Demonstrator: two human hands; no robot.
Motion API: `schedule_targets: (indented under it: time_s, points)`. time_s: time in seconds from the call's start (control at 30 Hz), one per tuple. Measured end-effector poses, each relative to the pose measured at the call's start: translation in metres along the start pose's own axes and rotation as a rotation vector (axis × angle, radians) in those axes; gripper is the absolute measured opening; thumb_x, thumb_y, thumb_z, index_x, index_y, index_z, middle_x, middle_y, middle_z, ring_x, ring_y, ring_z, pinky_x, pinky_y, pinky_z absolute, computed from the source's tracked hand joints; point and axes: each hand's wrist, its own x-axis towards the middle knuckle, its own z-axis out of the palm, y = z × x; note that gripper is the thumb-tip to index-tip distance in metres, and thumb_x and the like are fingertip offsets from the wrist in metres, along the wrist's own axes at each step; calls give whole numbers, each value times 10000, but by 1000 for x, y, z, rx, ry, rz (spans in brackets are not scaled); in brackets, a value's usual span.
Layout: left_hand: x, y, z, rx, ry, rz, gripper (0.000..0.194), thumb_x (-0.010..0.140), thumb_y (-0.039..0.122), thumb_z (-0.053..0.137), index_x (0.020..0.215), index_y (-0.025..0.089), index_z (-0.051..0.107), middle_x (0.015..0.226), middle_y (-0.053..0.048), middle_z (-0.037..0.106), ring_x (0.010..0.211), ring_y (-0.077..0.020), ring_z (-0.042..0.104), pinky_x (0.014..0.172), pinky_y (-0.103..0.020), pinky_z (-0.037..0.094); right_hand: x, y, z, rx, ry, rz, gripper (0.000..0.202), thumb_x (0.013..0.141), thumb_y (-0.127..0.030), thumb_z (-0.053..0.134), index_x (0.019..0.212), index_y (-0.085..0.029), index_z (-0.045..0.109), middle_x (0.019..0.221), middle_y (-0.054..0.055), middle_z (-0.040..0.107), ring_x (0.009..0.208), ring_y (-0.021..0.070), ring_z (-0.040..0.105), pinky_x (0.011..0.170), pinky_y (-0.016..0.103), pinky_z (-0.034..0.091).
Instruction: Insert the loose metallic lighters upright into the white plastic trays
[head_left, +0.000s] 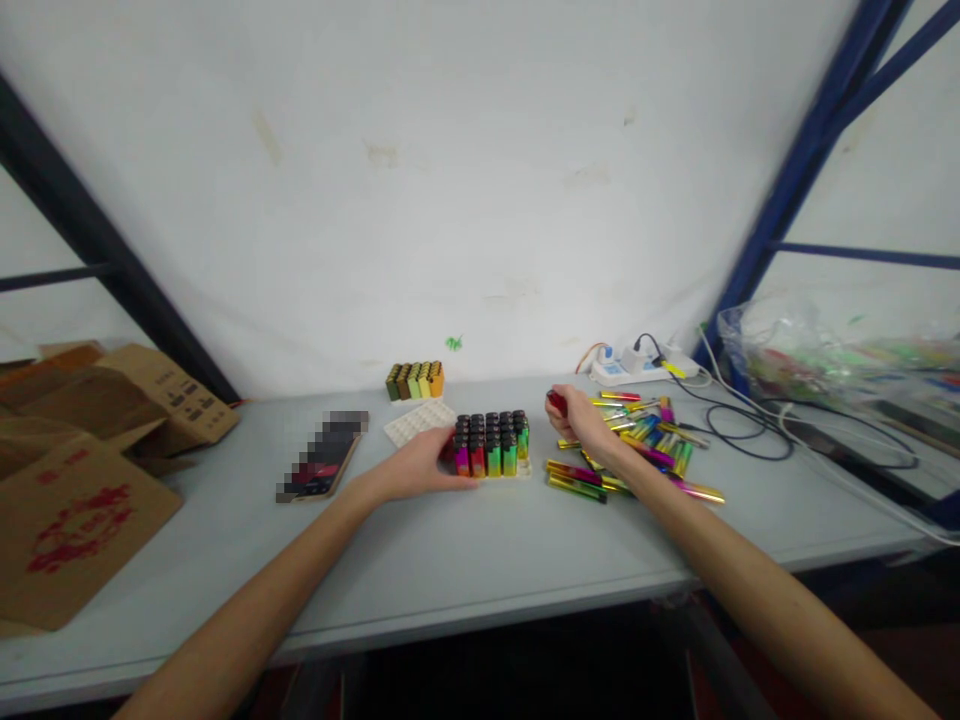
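gripping lighter rows (491, 447) at left: left hand (421, 462); pinching red lighter (556, 402) at right: right hand (582, 420)

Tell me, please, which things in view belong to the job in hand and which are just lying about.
Likely part of the job:
black-topped lighters standing in rows, beside the left grip
dark-red item in the right grip
loose shiny lighters
white tray
gold-topped upright pieces

Seemingly just lying about:
phone
cardboard boxes
power strip
clear plastic
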Motion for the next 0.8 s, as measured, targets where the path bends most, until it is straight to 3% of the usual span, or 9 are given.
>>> schedule_targets:
  time_s: [0.23,0.37,0.47,0.6,0.7,0.8]
  points:
    - [0,0,-1,-7,-8,-1,622,708,625,812,1102,167,666,1101,-108,730,985,-317,684,843,-395,555,-5,0,3,-11,-1,-22,346,886,-424,398,597,-240,346,499,-68,234,423,87,155,399,238,113]
    - [0,2,-1,-17,-14,-5,610,715,627,807,1084,160,668,1081,-110,734,963,-314,690,796,-377,560,-2,1,0,11,-13,-54,472,932,-586,436,635,-218,432,534,-81,226,434,77,166,424,230,125]
    - [0,3,-2,-23,1,2,606,702,617,819,1083,169,672,1077,-101,736,960,-310,690,806,-377,560,0,-1,-3,52,-53,-89,569,904,-736,457,775,-195,574,575,-89,230,448,78,165,435,232,127]
    - [0,3,-1,-31,4,0,595,697,605,824,1074,168,678,1059,-98,738,942,-305,693,813,-382,561,-2,-5,-5,-12,-20,-230,584,907,-750,481,980,-196,651,648,-46,414,514,111,376,484,250,329]
    - [0,2,-1,-32,-8,-6,612,702,609,821,1091,161,675,1071,-106,738,959,-311,693,804,-379,563,-5,-9,-5,-229,81,-375,506,886,-703,585,871,-202,654,766,17,570,723,164,552,655,275,464]
    - [0,1,0,-37,-13,2,610,707,600,823,1106,164,673,1088,-108,739,982,-315,691,808,-376,565,-9,-11,-4,-346,117,-447,481,871,-646,652,699,-203,576,748,25,580,770,175,561,690,276,464]
